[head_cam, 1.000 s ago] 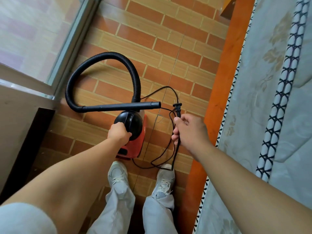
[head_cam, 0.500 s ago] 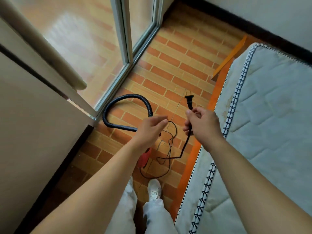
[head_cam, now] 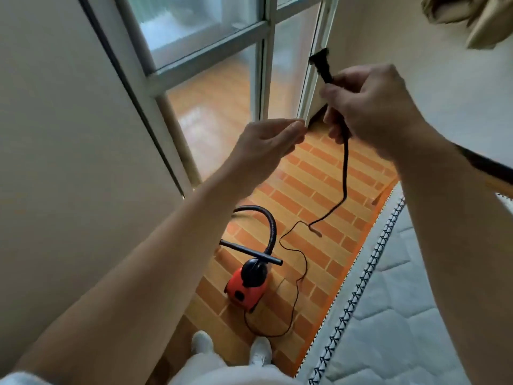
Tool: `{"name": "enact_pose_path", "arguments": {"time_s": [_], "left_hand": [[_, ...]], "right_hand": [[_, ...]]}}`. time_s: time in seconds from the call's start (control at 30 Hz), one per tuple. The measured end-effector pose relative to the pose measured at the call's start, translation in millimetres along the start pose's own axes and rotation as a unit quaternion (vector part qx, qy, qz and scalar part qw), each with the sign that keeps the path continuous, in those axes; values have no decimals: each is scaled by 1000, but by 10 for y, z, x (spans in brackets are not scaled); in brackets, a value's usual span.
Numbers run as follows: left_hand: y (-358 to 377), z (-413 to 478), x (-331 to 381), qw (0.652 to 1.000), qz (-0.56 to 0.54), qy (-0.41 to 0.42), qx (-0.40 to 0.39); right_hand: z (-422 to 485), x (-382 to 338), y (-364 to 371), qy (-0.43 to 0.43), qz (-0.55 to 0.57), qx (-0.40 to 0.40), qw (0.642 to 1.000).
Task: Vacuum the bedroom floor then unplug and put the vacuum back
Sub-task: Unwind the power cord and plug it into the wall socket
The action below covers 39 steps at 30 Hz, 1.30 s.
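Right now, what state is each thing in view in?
Plug: unplugged, raised in the air
Cord: gripped by the right hand, slack down to the floor
Vacuum: on the floor, untouched
Hose: arched over the vacuum
Left hand: raised, fingertips together, hold unclear

Vacuum (head_cam: 244, 290) showing red w/ black top; hose (head_cam: 273, 226) & cord (head_cam: 345, 162) looking black. Floor (head_cam: 319, 184) running orange-and-tan, brick pattern. Mattress (head_cam: 402, 315) looking pale grey, quilted (black-white crisscross trim (head_cam: 358, 290)). Shoes (head_cam: 261, 350) showing white.
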<state>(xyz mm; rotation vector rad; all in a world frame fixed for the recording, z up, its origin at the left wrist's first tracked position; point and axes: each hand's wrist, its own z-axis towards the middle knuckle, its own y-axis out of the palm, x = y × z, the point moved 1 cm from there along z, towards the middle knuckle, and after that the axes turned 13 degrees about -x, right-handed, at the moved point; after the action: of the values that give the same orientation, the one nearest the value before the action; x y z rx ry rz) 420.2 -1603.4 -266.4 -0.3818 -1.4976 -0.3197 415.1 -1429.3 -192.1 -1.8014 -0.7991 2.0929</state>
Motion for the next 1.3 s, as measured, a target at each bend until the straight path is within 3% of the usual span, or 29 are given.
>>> {"name": "enact_pose_path", "arguments": {"time_s": [0.17,0.33,0.53,0.73,0.9,1.07,1.3], "left_hand": [[-485,-779,673,991,-1,87,107],[-1018,-1989,1076,970,50,117,207],[-1417,-3817,1094,927,68,109,352],[-1297,-5470,933,847,23,89,523],[-929,-6446,794,782,13,77,618],[-502,-6965,687,700,4,63,712],[42,-7069,499,562,3,36,826]], "right_hand": [[-22,-1127,387,-125,25,-140,982],[-241,-2059,1166,-192,68,-280,938],[-896,-2877,2512,-191,138,-506,830],[-1810,-3389,3803,-173,138,-673,706],[-2560,-3690,4517,-171,114,-782,589],[-3124,-3764,4908,-186,93,-848,488],[-3634,-3601,5188,-192,51,-902,383]]}}
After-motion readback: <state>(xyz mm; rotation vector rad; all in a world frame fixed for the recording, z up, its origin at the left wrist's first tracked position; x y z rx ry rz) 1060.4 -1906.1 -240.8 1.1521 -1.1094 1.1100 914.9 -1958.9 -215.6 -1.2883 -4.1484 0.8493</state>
